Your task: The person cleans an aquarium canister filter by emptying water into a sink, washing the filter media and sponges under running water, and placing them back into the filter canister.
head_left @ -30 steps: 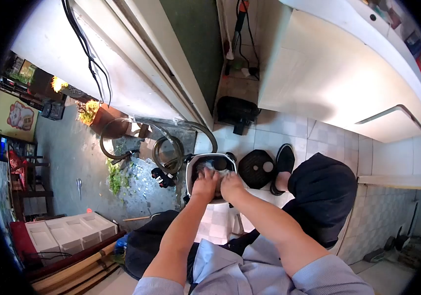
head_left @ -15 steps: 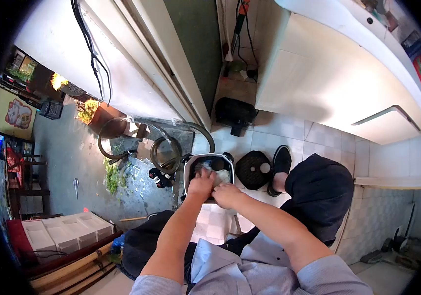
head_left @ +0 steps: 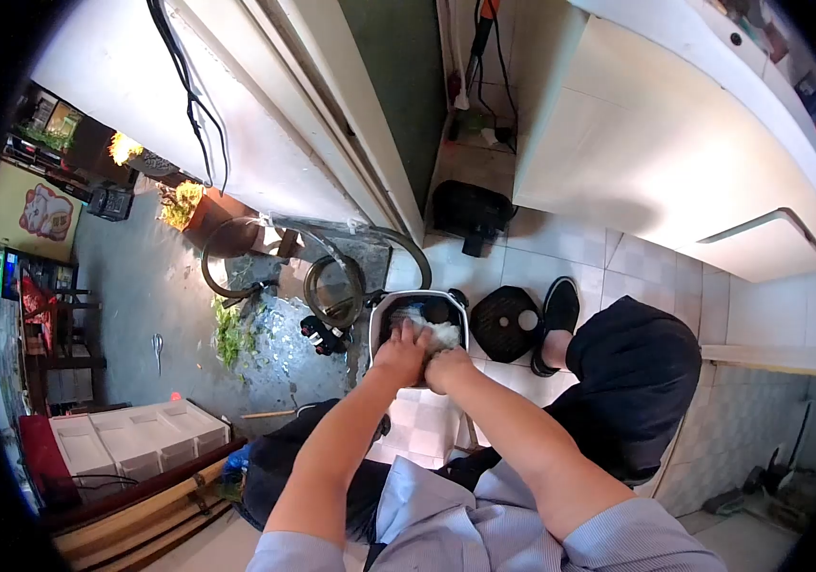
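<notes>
Between my legs stands a bucket-like canister (head_left: pixel 374 324) with a white rim and dark clips on its sides. White fluffy wadding (head_left: pixel 446 333) lies inside, beside a dark round part (head_left: pixel 436 311). My left hand (head_left: pixel 402 355) reaches over the near rim, its fingers stretched out and pressing on the contents. My right hand (head_left: pixel 448 369) is curled at the near right part of the opening, against the wadding. Its fingertips are hidden, so what they grip does not show. A dark octagonal lid-like piece (head_left: pixel 494 329) lies on the tiles right of the canister, with a pale disc (head_left: pixel 527 320) on it.
A coiled hose (head_left: pixel 310 286) and a black fitting (head_left: pixel 322 336) lie left of the canister, near wet ground with green plant scraps (head_left: pixel 231 334). A black device (head_left: pixel 470 212) sits by the cabinet (head_left: pixel 656 143). Scissors (head_left: pixel 158 353) lie farther left.
The whole view has shifted slightly, so things appear farther right. Both hands stay in the canister, and slightly more of the white wadding shows between them.
</notes>
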`<state>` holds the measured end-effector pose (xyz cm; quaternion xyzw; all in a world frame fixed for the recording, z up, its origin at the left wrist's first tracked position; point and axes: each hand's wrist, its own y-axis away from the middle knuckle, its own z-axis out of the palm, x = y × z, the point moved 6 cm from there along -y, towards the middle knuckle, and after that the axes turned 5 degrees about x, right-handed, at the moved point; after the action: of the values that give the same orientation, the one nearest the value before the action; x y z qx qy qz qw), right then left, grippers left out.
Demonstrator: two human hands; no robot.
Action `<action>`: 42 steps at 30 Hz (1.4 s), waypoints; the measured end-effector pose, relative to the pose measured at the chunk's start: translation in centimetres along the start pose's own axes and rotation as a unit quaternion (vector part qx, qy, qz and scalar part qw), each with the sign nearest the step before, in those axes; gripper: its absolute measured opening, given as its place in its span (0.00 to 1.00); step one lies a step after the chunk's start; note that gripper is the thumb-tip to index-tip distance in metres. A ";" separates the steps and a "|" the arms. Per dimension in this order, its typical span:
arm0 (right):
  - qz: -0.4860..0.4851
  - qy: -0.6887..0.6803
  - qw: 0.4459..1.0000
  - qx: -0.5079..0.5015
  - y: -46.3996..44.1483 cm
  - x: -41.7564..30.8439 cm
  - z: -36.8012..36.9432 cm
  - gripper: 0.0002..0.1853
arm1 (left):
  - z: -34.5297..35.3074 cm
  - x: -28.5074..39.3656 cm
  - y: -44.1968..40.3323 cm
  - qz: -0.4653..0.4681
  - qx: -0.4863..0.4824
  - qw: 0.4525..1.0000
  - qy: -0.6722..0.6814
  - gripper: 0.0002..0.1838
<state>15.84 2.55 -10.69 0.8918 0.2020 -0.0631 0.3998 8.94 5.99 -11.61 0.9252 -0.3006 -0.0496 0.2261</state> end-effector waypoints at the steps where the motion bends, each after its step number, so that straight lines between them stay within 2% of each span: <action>1: -0.001 0.002 1.000 0.001 0.0 0.1 0.0 0.17 | -0.8 0.0 0.2 0.012 -0.011 1.000 0.008 0.38; 3: 0.004 -0.012 1.000 0.006 0.1 0.1 0.0 0.18 | -1.1 -0.3 0.5 0.025 -0.023 0.999 0.015 0.38; 5: -0.001 -0.016 1.000 0.005 -0.3 0.3 0.3 0.18 | -1.1 -0.3 0.3 0.052 0.015 0.998 -0.034 0.34; 8: -0.013 -0.032 0.999 0.001 0.4 0.6 -0.6 0.16 | -1.4 -0.1 0.2 0.020 0.036 0.999 0.034 0.31; 10: -0.017 -0.043 0.999 -0.005 1.0 1.1 -0.9 0.15 | -0.7 -0.1 -0.1 0.021 0.054 0.998 0.017 0.28; 12: -0.068 -0.029 0.987 0.145 1.6 1.2 -2.3 0.12 | 0.1 -0.1 -0.4 0.020 0.068 0.997 0.004 0.26; 13: -0.083 -0.001 0.957 0.277 2.5 1.4 -3.4 0.10 | 0.3 -0.2 -0.6 0.027 0.080 0.996 0.013 0.24; 17: -0.066 0.097 0.954 0.277 0.6 2.9 -2.3 0.13 | 0.4 -0.1 -1.6 0.027 0.081 0.996 0.012 0.22; 19: -0.036 0.241 0.937 0.251 -1.0 3.2 0.1 0.17 | 0.9 -0.2 -1.9 0.015 0.059 0.998 0.000 0.22; 22: 0.007 0.268 0.932 0.243 -2.6 3.4 1.5 0.20 | 1.0 -0.1 -1.9 0.009 0.072 0.997 0.026 0.22; 23: 0.006 0.268 0.932 0.243 -3.1 3.3 1.6 0.20 | 1.2 -0.1 -2.0 -0.003 0.040 0.999 0.033 0.23; 25: 0.022 0.225 0.953 0.203 -4.4 3.4 2.0 0.20 | 0.7 -0.3 -2.1 -0.017 0.010 0.999 0.037 0.25; 26: 0.018 0.225 0.953 0.204 -7.0 4.0 4.7 0.20 | 0.5 -0.2 -1.9 -0.013 0.008 0.999 0.047 0.26; 27: 0.061 0.144 0.957 0.245 -7.5 4.4 3.8 0.20 | 0.2 -0.2 -1.5 -0.010 0.007 0.998 0.056 0.26; 29: 0.067 0.112 0.958 0.254 -6.9 5.3 3.9 0.18 | -0.6 -0.4 -0.2 -0.001 0.018 0.997 0.071 0.28; 30: 0.070 0.096 0.959 0.259 -4.9 5.1 1.6 0.17 | -1.5 -0.4 0.7 0.010 0.030 0.996 0.084 0.30; 31: 0.013 0.131 0.960 0.248 -3.2 4.5 -0.2 0.16 | -2.7 -0.6 1.7 0.014 0.080 0.992 0.097 0.26; 32: -0.046 0.164 0.957 0.235 -1.4 3.8 -1.7 0.14 | -3.2 -1.0 2.6 0.007 0.079 0.992 0.097 0.26; 34: -0.077 0.119 0.953 0.268 1.4 3.5 -5.4 0.12 | -3.7 -1.4 3.9 0.007 0.044 0.996 0.074 0.14; 35: -0.083 0.004 0.947 0.310 1.9 4.0 -6.5 0.11 | -3.8 -1.5 4.2 0.009 0.028 0.998 0.061 0.10; 36: -0.087 -0.113 0.927 0.346 2.3 4.6 -7.1 0.10 | -4.0 -1.5 4.4 0.008 0.029 0.998 0.062 0.10; 37: -0.101 -0.182 0.872 0.442 3.3 5.2 -8.4 0.08 | -3.5 -1.5 4.5 -0.010 -0.029 0.999 0.040 0.10; 38: -0.101 -0.180 0.872 0.444 3.5 5.6 -8.6 0.08 | -3.0 -1.7 4.6 -0.026 -0.086 0.996 0.018 0.10; 40: 0.011 -0.283 0.780 0.558 5.4 8.4 -10.2 0.07 | -1.4 -1.9 3.9 -0.025 -0.086 0.996 -0.002 0.11; 41: 0.017 -0.298 0.741 0.601 6.1 9.5 -10.7 0.05 | -0.2 -1.9 3.6 -0.023 -0.090 0.995 -0.021 0.13; 42: 0.070 -0.342 0.745 0.568 6.2 11.0 -10.6 0.05 | 0.2 -1.8 3.2 -0.020 -0.117 0.993 -0.020 0.15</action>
<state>27.85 10.07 -2.31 0.8843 -0.0845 -0.4389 -0.1347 5.72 4.67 -10.48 0.8971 -0.2787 -0.1077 0.3256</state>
